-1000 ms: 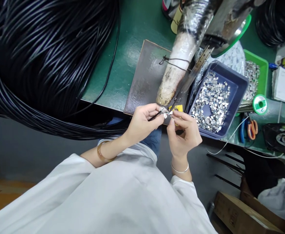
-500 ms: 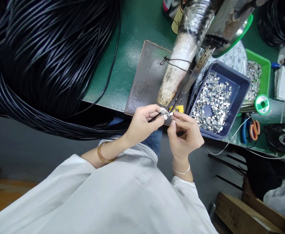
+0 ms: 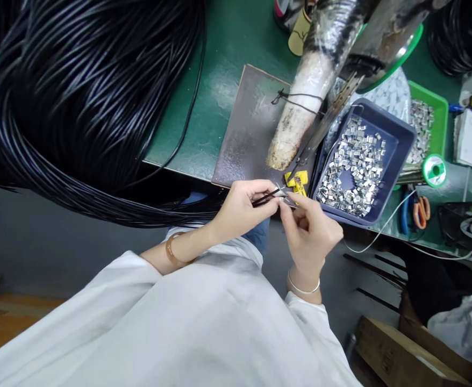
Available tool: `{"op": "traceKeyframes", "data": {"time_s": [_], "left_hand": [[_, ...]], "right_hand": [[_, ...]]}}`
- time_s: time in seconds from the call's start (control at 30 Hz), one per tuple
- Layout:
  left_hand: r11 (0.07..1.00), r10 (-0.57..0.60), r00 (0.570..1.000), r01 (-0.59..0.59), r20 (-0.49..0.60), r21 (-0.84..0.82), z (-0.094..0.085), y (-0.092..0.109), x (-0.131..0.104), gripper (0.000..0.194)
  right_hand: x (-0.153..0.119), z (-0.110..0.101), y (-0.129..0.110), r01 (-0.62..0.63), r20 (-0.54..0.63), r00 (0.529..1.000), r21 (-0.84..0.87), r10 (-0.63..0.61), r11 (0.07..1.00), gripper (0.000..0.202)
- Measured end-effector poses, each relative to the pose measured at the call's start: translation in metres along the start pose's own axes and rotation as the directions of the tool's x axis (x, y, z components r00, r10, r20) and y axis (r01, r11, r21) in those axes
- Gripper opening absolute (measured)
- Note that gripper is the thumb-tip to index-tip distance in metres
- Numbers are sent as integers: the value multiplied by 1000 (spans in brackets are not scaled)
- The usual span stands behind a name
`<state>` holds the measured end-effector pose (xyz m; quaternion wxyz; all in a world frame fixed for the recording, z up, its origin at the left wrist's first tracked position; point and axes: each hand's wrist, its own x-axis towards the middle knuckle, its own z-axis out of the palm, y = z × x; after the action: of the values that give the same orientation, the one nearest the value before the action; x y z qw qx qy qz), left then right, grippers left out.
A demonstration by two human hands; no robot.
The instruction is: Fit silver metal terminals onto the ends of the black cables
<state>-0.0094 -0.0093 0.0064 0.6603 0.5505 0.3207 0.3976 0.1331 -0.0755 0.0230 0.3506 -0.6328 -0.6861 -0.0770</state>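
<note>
My left hand (image 3: 249, 205) is closed on a thin black cable (image 3: 266, 196), pinching it close to its stripped end. Fine pale strands stick out at the tip. On the other side, my right hand (image 3: 312, 228) has thumb and forefinger pinched together at those strands; the fingertips partly hide them. Just beyond the fingers, a yellow piece (image 3: 298, 180) sits under the metal tip of a bench machine. The black cable runs left into a large bundle of black cables (image 3: 99, 97).
A blue tray (image 3: 397, 129) of small metal clips stands right of my hands, before a green tray (image 3: 441, 123). A wrapped white tube (image 3: 294, 113) overhangs a dark board (image 3: 248, 123). Orange-handled pliers (image 3: 421, 212) and a solder spool (image 3: 435, 170) lie farther right.
The shiny foil-like pieces at the cable's end no longer show; thin strands show there instead. My right hand has shifted slightly right and down, and its fingers have closed more.
</note>
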Motion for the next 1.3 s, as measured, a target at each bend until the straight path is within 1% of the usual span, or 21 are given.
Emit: {"op": "traceKeyframes", "data": {"time_s": [0.03,0.07,0.17,0.23,0.3,0.33,0.37,0.4,0.43,0.5,0.53,0.57,0.6,0.63,0.73,0.8,0.83,0.9,1.07,1.17,1.3], "left_hand": [[999,7,1000,-7,-6,35,0,-1,-2,12],[998,9,1000,-8,-14,62,1,-2,-3,13],[999,8,999,-7,-39,41,1,-2,-4,14],[999,-1,1000,0,-25,-34,1,1,-4,14],[993,-26,999,31,44,-118,-1,5,-3,15],[987,-41,996,53,79,-153,-2,7,-3,14],[981,-57,993,75,101,-181,-3,8,-2,14],[976,-73,992,92,104,-196,-3,9,-2,14],[974,-88,992,105,95,-201,-4,10,-2,16],[974,-104,992,115,65,-195,-4,10,-1,24],[975,-106,993,114,51,-193,-5,9,0,27],[975,-104,994,109,37,-194,-5,9,1,29],[975,-98,995,100,20,-198,-4,8,2,28],[975,-90,996,88,1,-204,-4,8,3,25],[974,-64,997,55,-38,-218,-2,5,7,17],[973,-51,997,35,-62,-229,-1,2,9,15],[973,-44,996,26,-75,-228,0,0,10,14],[980,-30,994,8,-107,-200,2,-3,12,13],[997,-9,987,-2,-161,-73,5,-4,14,14],[999,13,981,-19,-192,-28,7,-3,15,14],[1000,21,979,-24,-202,-12,7,1,15,13]], "right_hand": [[0,0,-1,18,38,999,-27,-17,999,13],[0,2,-3,18,45,999,-39,-16,999,9],[-3,8,-4,-71,-5,997,7,71,997,2],[-5,11,-4,-188,34,982,142,186,972,4],[-7,12,-4,-306,128,952,310,279,900,8],[-6,13,-4,-343,150,939,375,309,861,9],[-6,13,-4,-354,131,935,419,331,836,10],[-4,13,-3,-338,69,936,447,345,828,11],[-3,13,-3,-296,-32,936,472,352,830,10],[1,13,-2,-163,-274,899,515,342,841,7],[2,13,-2,-99,-358,874,531,329,842,10],[2,14,-1,-56,-409,855,538,319,841,15],[2,15,0,-38,-429,848,536,310,844,18],[2,16,0,-43,-423,856,517,299,855,20],[-3,21,3,-98,-325,915,392,238,915,13],[-6,25,4,-91,-249,952,318,176,944,11],[-7,27,5,-77,-229,962,298,149,952,11],[-7,31,5,-53,-225,967,293,123,955,11],[-2,35,4,-73,-238,958,337,160,939,13],[1,36,4,-60,-259,953,353,159,934,15],[6,34,3,-41,-278,952,292,126,955,15]]}}
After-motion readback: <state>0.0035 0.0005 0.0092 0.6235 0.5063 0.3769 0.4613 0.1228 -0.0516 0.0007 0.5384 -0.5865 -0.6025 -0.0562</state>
